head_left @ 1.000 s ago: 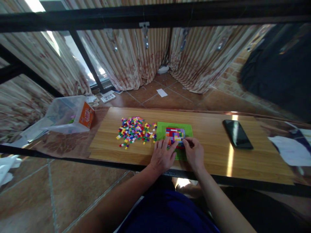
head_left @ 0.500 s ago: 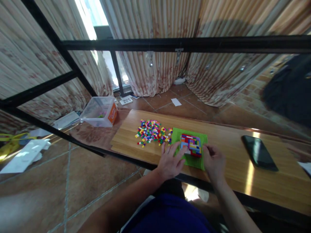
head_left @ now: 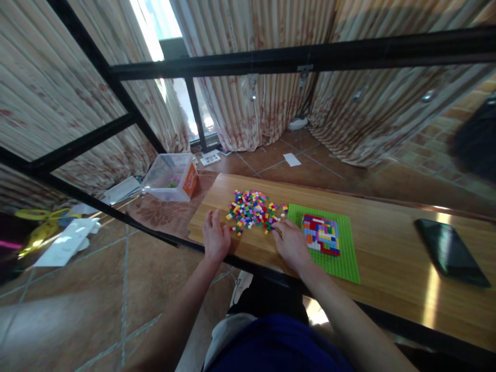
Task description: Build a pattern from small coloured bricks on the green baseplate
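A pile of small multicoloured building bricks (head_left: 250, 207) lies loose on the wooden table. My left hand (head_left: 216, 238) is at the pile's left edge, its fingers apart and holding nothing I can see. At the pile's right edge is my right hand (head_left: 291, 242), its fingertips drawn together among the bricks; whatever they pinch is too small to make out. Just right of that hand lies a green baseplate (head_left: 343, 266), bearing a low, roughly square block of joined bricks (head_left: 321, 235) in red, blue, purple, yellow and white.
A dark phone (head_left: 451, 252) lies on the table (head_left: 382, 243) to the right. Beyond the table's left end stands a clear plastic box (head_left: 166, 194) with an orange label and a few bits inside. A black metal bar (head_left: 248, 63) crosses in front of the curtains.
Both hands have left the brick block on the baseplate and moved left to the loose pile, one at each side. The view has shifted slightly left.
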Demonstrator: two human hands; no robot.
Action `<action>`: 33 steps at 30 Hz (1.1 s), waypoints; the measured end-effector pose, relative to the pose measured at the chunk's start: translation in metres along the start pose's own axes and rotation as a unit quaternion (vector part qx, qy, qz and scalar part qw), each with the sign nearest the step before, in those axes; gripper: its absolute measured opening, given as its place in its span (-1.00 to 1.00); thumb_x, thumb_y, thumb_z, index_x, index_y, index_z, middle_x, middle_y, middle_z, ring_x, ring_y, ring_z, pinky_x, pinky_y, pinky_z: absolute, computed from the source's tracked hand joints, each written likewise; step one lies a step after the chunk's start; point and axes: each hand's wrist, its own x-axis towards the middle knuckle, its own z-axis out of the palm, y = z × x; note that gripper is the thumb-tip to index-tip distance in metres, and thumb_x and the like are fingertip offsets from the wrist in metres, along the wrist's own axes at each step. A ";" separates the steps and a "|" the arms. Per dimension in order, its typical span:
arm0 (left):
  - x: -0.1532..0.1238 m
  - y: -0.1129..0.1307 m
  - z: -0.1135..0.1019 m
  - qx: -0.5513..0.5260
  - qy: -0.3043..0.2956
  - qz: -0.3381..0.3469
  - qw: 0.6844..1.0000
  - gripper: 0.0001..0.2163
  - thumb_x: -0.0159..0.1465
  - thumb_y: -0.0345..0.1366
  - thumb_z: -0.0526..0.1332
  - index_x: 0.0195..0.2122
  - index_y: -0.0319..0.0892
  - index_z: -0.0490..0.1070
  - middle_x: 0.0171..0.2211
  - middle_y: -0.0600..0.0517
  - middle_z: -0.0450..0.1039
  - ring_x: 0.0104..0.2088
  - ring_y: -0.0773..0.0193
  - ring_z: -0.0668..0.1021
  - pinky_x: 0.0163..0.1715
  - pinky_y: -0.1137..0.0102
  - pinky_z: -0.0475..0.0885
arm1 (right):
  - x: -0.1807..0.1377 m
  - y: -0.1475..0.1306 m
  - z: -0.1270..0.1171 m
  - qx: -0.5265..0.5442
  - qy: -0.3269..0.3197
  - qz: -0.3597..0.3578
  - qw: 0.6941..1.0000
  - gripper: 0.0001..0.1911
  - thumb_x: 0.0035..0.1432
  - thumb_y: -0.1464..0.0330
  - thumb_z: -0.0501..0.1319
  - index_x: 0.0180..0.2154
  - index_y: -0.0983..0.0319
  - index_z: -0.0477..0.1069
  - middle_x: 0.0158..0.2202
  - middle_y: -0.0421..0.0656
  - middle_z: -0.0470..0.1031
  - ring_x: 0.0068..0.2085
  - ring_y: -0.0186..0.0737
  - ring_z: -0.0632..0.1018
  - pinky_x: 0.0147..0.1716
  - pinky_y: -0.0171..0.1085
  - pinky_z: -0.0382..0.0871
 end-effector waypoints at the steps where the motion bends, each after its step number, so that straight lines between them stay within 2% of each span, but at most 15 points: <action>1: 0.003 -0.002 0.002 0.002 -0.003 -0.008 1.000 -0.51 0.32 -0.32 0.08 0.28 -0.27 0.19 0.30 -0.35 0.14 0.32 -0.12 0.27 0.27 -0.10 0.23 | 0.002 0.000 0.002 -0.022 -0.007 0.007 1.000 -0.77 0.26 0.44 0.08 -0.26 0.22 0.53 -0.23 -0.02 0.52 -0.15 -0.08 0.52 -0.06 -0.15 0.38; 6: 0.026 -0.003 0.020 0.014 -0.019 -0.017 1.000 -0.50 0.38 -0.16 0.05 0.29 -0.29 0.18 0.32 -0.38 0.13 0.35 -0.14 0.22 0.28 -0.10 0.20 | 0.000 0.001 0.005 -0.093 -0.038 0.044 0.994 -0.76 0.26 0.46 0.08 -0.17 0.31 0.51 -0.20 0.03 0.49 -0.14 -0.07 0.48 -0.04 -0.16 0.34; 9: 0.044 0.001 0.030 0.028 -0.038 -0.021 0.999 -0.47 0.39 -0.10 0.03 0.29 -0.31 0.18 0.33 -0.40 0.13 0.35 -0.14 0.23 0.28 -0.08 0.20 | -0.001 0.004 0.004 -0.095 -0.025 0.064 0.993 -0.72 0.27 0.46 0.06 -0.08 0.33 0.48 -0.15 0.04 0.47 -0.12 -0.07 0.47 -0.03 -0.16 0.33; 12: 0.058 0.008 0.038 0.028 -0.059 -0.012 0.998 -0.47 0.40 -0.08 0.02 0.29 -0.30 0.20 0.32 -0.38 0.16 0.35 -0.12 0.25 0.28 -0.04 0.22 | 0.002 0.007 0.006 -0.097 -0.014 0.090 0.991 -0.68 0.26 0.47 0.05 -0.01 0.37 0.45 -0.11 0.08 0.45 -0.08 -0.05 0.47 -0.03 -0.14 0.33; 16: 0.061 0.018 0.046 -0.002 -0.075 0.013 0.997 -0.50 0.41 -0.09 0.01 0.27 -0.28 0.23 0.28 -0.33 0.25 0.32 -0.09 0.28 0.27 -0.02 0.23 | 0.008 0.005 0.011 -0.088 -0.037 0.120 0.988 -0.62 0.22 0.49 0.07 0.05 0.42 0.41 -0.07 0.13 0.44 -0.06 -0.03 0.48 0.00 -0.15 0.34; 21: 0.050 0.033 0.054 -0.054 -0.038 -0.002 0.998 -0.52 0.42 -0.09 -0.03 0.23 -0.29 0.28 0.20 -0.32 0.33 0.26 -0.05 0.35 0.26 -0.01 0.23 | 0.012 -0.004 0.022 -0.036 -0.036 0.134 0.990 -0.63 0.19 0.48 0.10 0.03 0.36 0.43 -0.01 0.12 0.44 0.01 -0.02 0.49 0.03 -0.16 0.36; 25: 0.039 0.053 0.062 -0.110 0.025 -0.041 0.993 -0.52 0.43 -0.06 -0.05 0.19 -0.31 0.30 0.18 -0.35 0.34 0.24 -0.04 0.36 0.25 0.01 0.24 | 0.012 -0.010 0.029 0.029 -0.022 0.134 0.990 -0.65 0.18 0.45 0.12 0.01 0.30 0.45 -0.03 0.06 0.47 -0.13 -0.09 0.54 -0.04 -0.14 0.42; 27: 0.032 0.062 0.065 -0.150 0.064 -0.057 0.985 -0.51 0.44 -0.06 -0.06 0.21 -0.31 0.28 0.19 -0.35 0.32 0.26 -0.02 0.34 0.27 0.04 0.22 | 0.015 -0.011 0.028 0.057 -0.002 0.114 0.992 -0.66 0.19 0.44 0.12 0.00 0.26 0.46 -0.03 0.02 0.48 -0.13 -0.11 0.54 -0.03 -0.15 0.42; 30: 0.023 0.072 0.067 -0.222 0.104 -0.082 0.966 -0.53 0.44 -0.06 -0.07 0.22 -0.26 0.26 0.21 -0.31 0.31 0.26 0.03 0.34 0.27 0.08 0.21 | 0.030 -0.013 0.024 0.058 0.011 0.085 0.995 -0.69 0.22 0.42 0.10 -0.04 0.23 0.48 -0.06 0.00 0.49 -0.05 -0.10 0.52 0.01 -0.16 0.40; 33: 0.015 0.076 0.066 -0.292 0.115 -0.118 0.942 -0.53 0.44 -0.04 -0.07 0.23 -0.21 0.25 0.21 -0.26 0.31 0.24 0.08 0.37 0.26 0.14 0.25 | 0.061 -0.019 0.021 0.032 -0.021 0.074 0.997 -0.70 0.28 0.39 0.08 -0.03 0.22 0.50 -0.07 -0.02 0.52 -0.05 -0.13 0.52 0.02 -0.19 0.36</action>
